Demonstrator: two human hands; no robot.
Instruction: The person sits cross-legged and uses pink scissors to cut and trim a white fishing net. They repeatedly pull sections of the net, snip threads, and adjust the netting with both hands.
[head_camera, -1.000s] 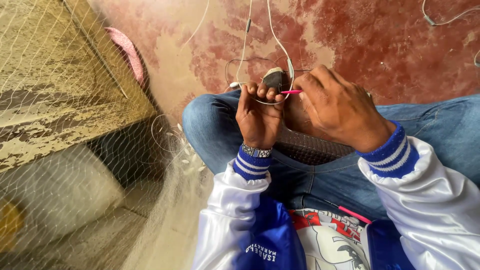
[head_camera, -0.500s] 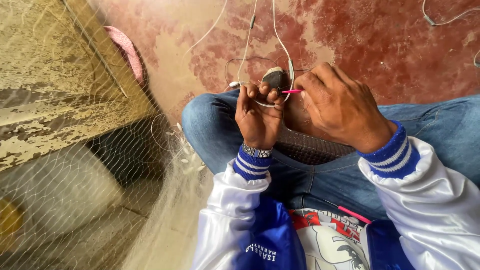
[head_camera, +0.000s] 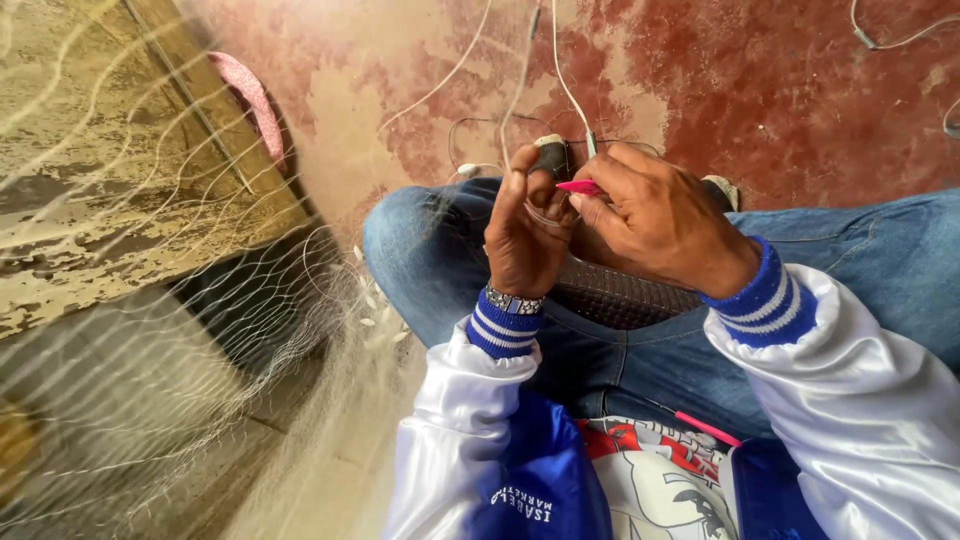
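Note:
I sit with my knees up in blue jeans (head_camera: 430, 250). My left hand (head_camera: 525, 240) is raised over my lap, fingers curled, pinching thin white twine (head_camera: 525, 70) that runs up and away across the floor. My right hand (head_camera: 655, 225) pinches a small pink netting needle (head_camera: 578, 186) whose tip points toward my left fingers. The two hands touch at the fingertips. A dark oval float or weight (head_camera: 550, 155) sits just behind them. A pale fishing net (head_camera: 200, 330) spreads over the left of the view and drapes down beside my left knee.
The floor is worn red concrete (head_camera: 760, 90) with pale patches. A weathered wooden plank structure (head_camera: 110, 170) stands on the left behind the net, with a pink curved object (head_camera: 252, 100) by it. Loose white cords (head_camera: 900, 40) lie at the top right. A second pink stick (head_camera: 708, 428) rests on my lap.
My left fingers have shifted slightly on the twine, and the strands above the hands have swung a little. Both hands stay in the same place with the pink needle between them.

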